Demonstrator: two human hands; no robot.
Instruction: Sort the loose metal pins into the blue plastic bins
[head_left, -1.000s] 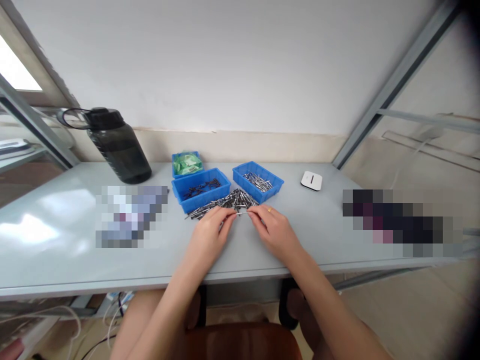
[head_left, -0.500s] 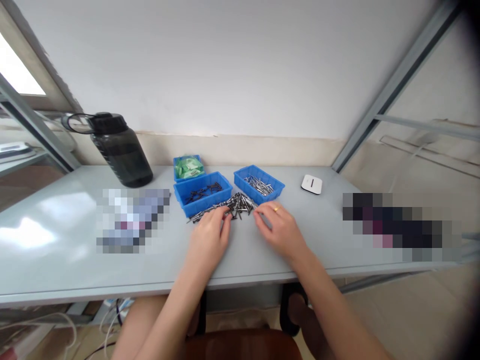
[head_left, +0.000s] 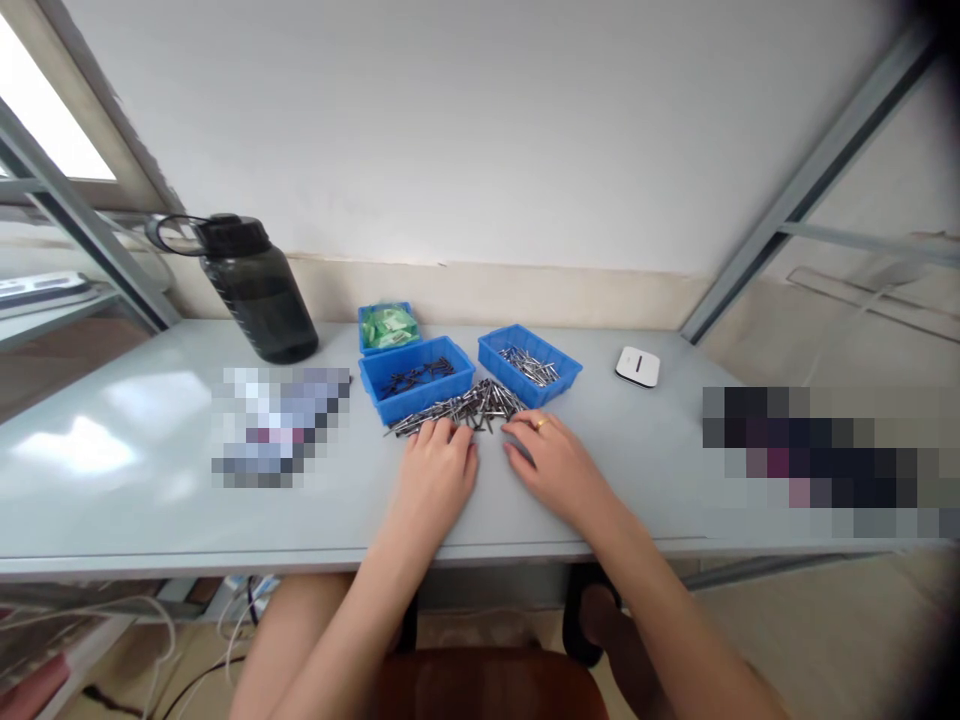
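Note:
A mixed pile of dark and silver nails or screws point(head_left: 480, 400) lies on the desk in front of two blue trays; I cannot tell which kind they are. My left hand point(head_left: 439, 468) rests palm down at the pile's near edge, fingers stretched out and nothing visible in it. To the right, my right hand point(head_left: 559, 465), with a ring on one finger, has thumb and forefinger apart beside the pile. Dark pieces lie in the left blue tray point(head_left: 375, 393). Silver pieces lie in the right blue tray point(head_left: 571, 368).
A small blue tray with green packets point(head_left: 390, 328) stands behind the left tray. A dark water bottle point(head_left: 262, 300) stands at the back left, a white device point(head_left: 638, 367) at the right. Blurred-out items lie on both sides of the desk point(head_left: 150, 510). A wall rises behind.
My left hand has drawn back slightly from the pile and its fingers lie flatter. The right thumb and forefinger have spread apart. The whole view has shifted a little.

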